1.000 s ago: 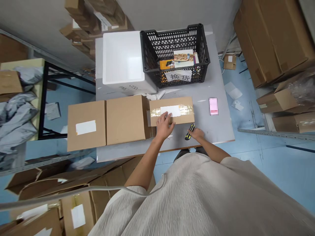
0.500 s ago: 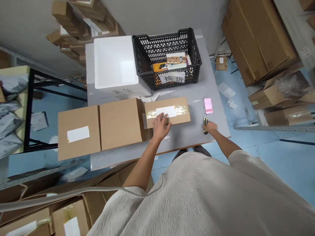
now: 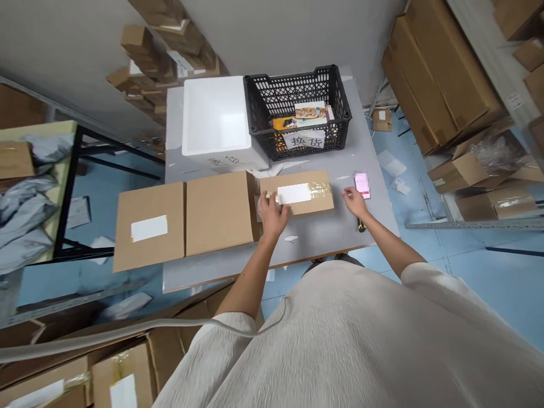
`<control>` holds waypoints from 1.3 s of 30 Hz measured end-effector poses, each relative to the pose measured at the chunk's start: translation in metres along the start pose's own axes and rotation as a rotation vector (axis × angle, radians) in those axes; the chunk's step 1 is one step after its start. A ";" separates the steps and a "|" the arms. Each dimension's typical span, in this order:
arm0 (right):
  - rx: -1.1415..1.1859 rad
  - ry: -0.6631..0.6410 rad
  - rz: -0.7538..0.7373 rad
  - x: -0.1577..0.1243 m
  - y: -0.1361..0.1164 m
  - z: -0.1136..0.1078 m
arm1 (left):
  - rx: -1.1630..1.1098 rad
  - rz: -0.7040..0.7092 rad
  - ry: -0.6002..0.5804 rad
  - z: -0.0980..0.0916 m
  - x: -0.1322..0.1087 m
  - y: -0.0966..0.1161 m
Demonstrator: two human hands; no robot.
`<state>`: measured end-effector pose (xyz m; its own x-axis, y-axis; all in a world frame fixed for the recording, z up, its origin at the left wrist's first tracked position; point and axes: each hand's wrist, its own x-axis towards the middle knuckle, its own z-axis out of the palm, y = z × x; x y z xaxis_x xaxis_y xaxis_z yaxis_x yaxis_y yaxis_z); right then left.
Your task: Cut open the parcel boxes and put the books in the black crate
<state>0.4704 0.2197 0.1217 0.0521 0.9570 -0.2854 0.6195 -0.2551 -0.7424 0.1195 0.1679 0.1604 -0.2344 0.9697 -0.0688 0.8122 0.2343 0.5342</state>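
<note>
Left grip [image 3: 272, 215], spread wide, rests on a taped cardboard carton [image 3: 295, 194]; empty right grip [image 3: 355, 202], half-open, hangs just above a box cutter [image 3: 361, 225] on the bench [image 3: 314, 249].

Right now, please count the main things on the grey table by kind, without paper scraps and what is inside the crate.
Small taped box: 1
Large cardboard box: 1
White foam box: 1
Black crate: 1
Phone: 1
Box cutter: 1
Total: 6
</note>
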 end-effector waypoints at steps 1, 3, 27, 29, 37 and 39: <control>0.083 -0.006 -0.024 0.005 -0.013 0.004 | -0.011 -0.053 0.031 -0.001 0.003 -0.004; 0.189 -0.043 -0.028 0.010 -0.035 0.016 | -0.051 -0.137 0.038 -0.001 0.006 -0.008; 0.282 0.044 0.146 0.003 -0.044 -0.008 | -0.419 -0.311 -0.135 0.017 0.034 0.007; 0.336 0.007 0.140 0.007 -0.050 -0.009 | -0.488 -0.297 -0.172 0.015 0.040 0.012; 0.464 -0.054 -0.010 -0.008 -0.053 -0.021 | -0.628 -0.234 -0.003 0.005 0.019 0.017; 0.463 -0.037 -0.027 -0.013 -0.051 -0.023 | -0.644 -0.224 0.040 0.006 0.013 0.015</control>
<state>0.4559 0.2230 0.1767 0.0078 0.9609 -0.2769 0.2052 -0.2725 -0.9400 0.1317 0.1845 0.1620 -0.3897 0.8964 -0.2115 0.2646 0.3289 0.9065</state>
